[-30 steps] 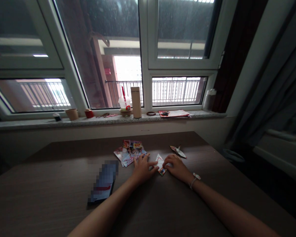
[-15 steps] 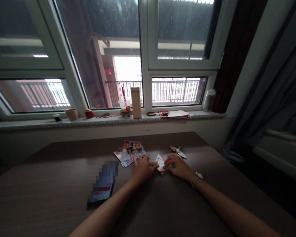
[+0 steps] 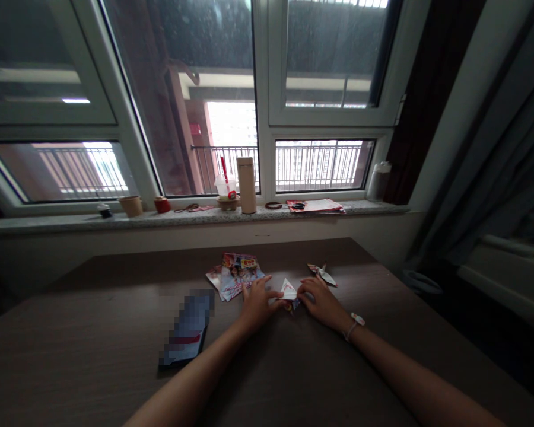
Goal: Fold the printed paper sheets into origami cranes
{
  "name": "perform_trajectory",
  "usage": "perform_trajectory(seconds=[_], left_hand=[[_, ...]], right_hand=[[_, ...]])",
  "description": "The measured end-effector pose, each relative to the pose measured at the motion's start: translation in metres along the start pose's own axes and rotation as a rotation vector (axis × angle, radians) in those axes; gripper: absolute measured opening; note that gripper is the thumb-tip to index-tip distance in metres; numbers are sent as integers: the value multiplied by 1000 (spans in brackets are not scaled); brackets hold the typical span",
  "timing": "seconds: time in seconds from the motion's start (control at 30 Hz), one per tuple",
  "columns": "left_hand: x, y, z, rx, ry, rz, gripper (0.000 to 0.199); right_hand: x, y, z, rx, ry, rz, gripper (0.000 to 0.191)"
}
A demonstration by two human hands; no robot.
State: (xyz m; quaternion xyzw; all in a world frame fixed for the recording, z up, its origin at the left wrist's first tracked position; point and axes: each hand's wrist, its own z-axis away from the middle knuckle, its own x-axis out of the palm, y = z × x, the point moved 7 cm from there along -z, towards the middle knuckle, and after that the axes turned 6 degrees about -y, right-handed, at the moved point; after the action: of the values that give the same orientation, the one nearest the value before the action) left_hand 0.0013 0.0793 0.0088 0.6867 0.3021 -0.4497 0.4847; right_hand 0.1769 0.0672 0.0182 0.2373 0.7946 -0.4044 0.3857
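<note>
- Dark tabletop (image 3: 93,332) below a window (image 3: 262,89)
- Left grip (image 3: 257,303) pinches the folded paper (image 3: 289,290) by its left edge
- Right grip (image 3: 321,300) pinches its right edge
- Folded paper sits directly between them

An everyday room is indicated, though home or office cannot be told apart. A brown table (image 3: 102,338) is set below a wide window (image 3: 222,47); a flask (image 3: 246,188) and a brown cup (image 3: 131,206) are kept on its sill (image 3: 196,220). A grey curtain (image 3: 502,172) is hung alongside.
</note>
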Motion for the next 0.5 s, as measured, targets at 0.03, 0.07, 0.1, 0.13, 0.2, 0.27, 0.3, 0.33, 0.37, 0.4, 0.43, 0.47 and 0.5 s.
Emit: perform_trajectory(seconds=[0.03,0.07,0.1,0.13,0.2,0.27,0.3,0.33,0.37,0.4,0.43,0.47,0.5], left_hand=[[0,0,0,-6,1,6,22],[0,-1,0,-11,3,13,21],[-1,-1,0,-15,5,18,20],[-1,-1,0,-15,8,21,18],[-1,-1,0,-6,21,22,16],[-2,0,0,2,41,13,15],[-3,0,0,4,47,9,16],[-3,1,0,3,52,6,16],[-3,1,0,3,54,4,16],[-4,1,0,2,53,2,16],[-4,2,0,1,51,1,15],[-4,2,0,0,48,-1,15],[-4,2,0,1,46,-3,15]], right_hand=[[0,0,0,0,4,2,13],[-1,0,0,-1,9,4,13],[-1,0,0,1,14,5,13],[-1,0,-1,5,20,5,13],[-1,1,-1,17,27,3,14],[0,2,-1,26,28,1,13],[0,1,-1,24,24,3,12],[0,0,0,16,15,8,9],[1,-2,0,6,5,17,7],[1,-3,1,-8,-7,29,7],[2,-5,1,-24,-18,42,10],[2,-7,2,-42,-26,55,14],[3,-8,2,-59,-30,64,17]])
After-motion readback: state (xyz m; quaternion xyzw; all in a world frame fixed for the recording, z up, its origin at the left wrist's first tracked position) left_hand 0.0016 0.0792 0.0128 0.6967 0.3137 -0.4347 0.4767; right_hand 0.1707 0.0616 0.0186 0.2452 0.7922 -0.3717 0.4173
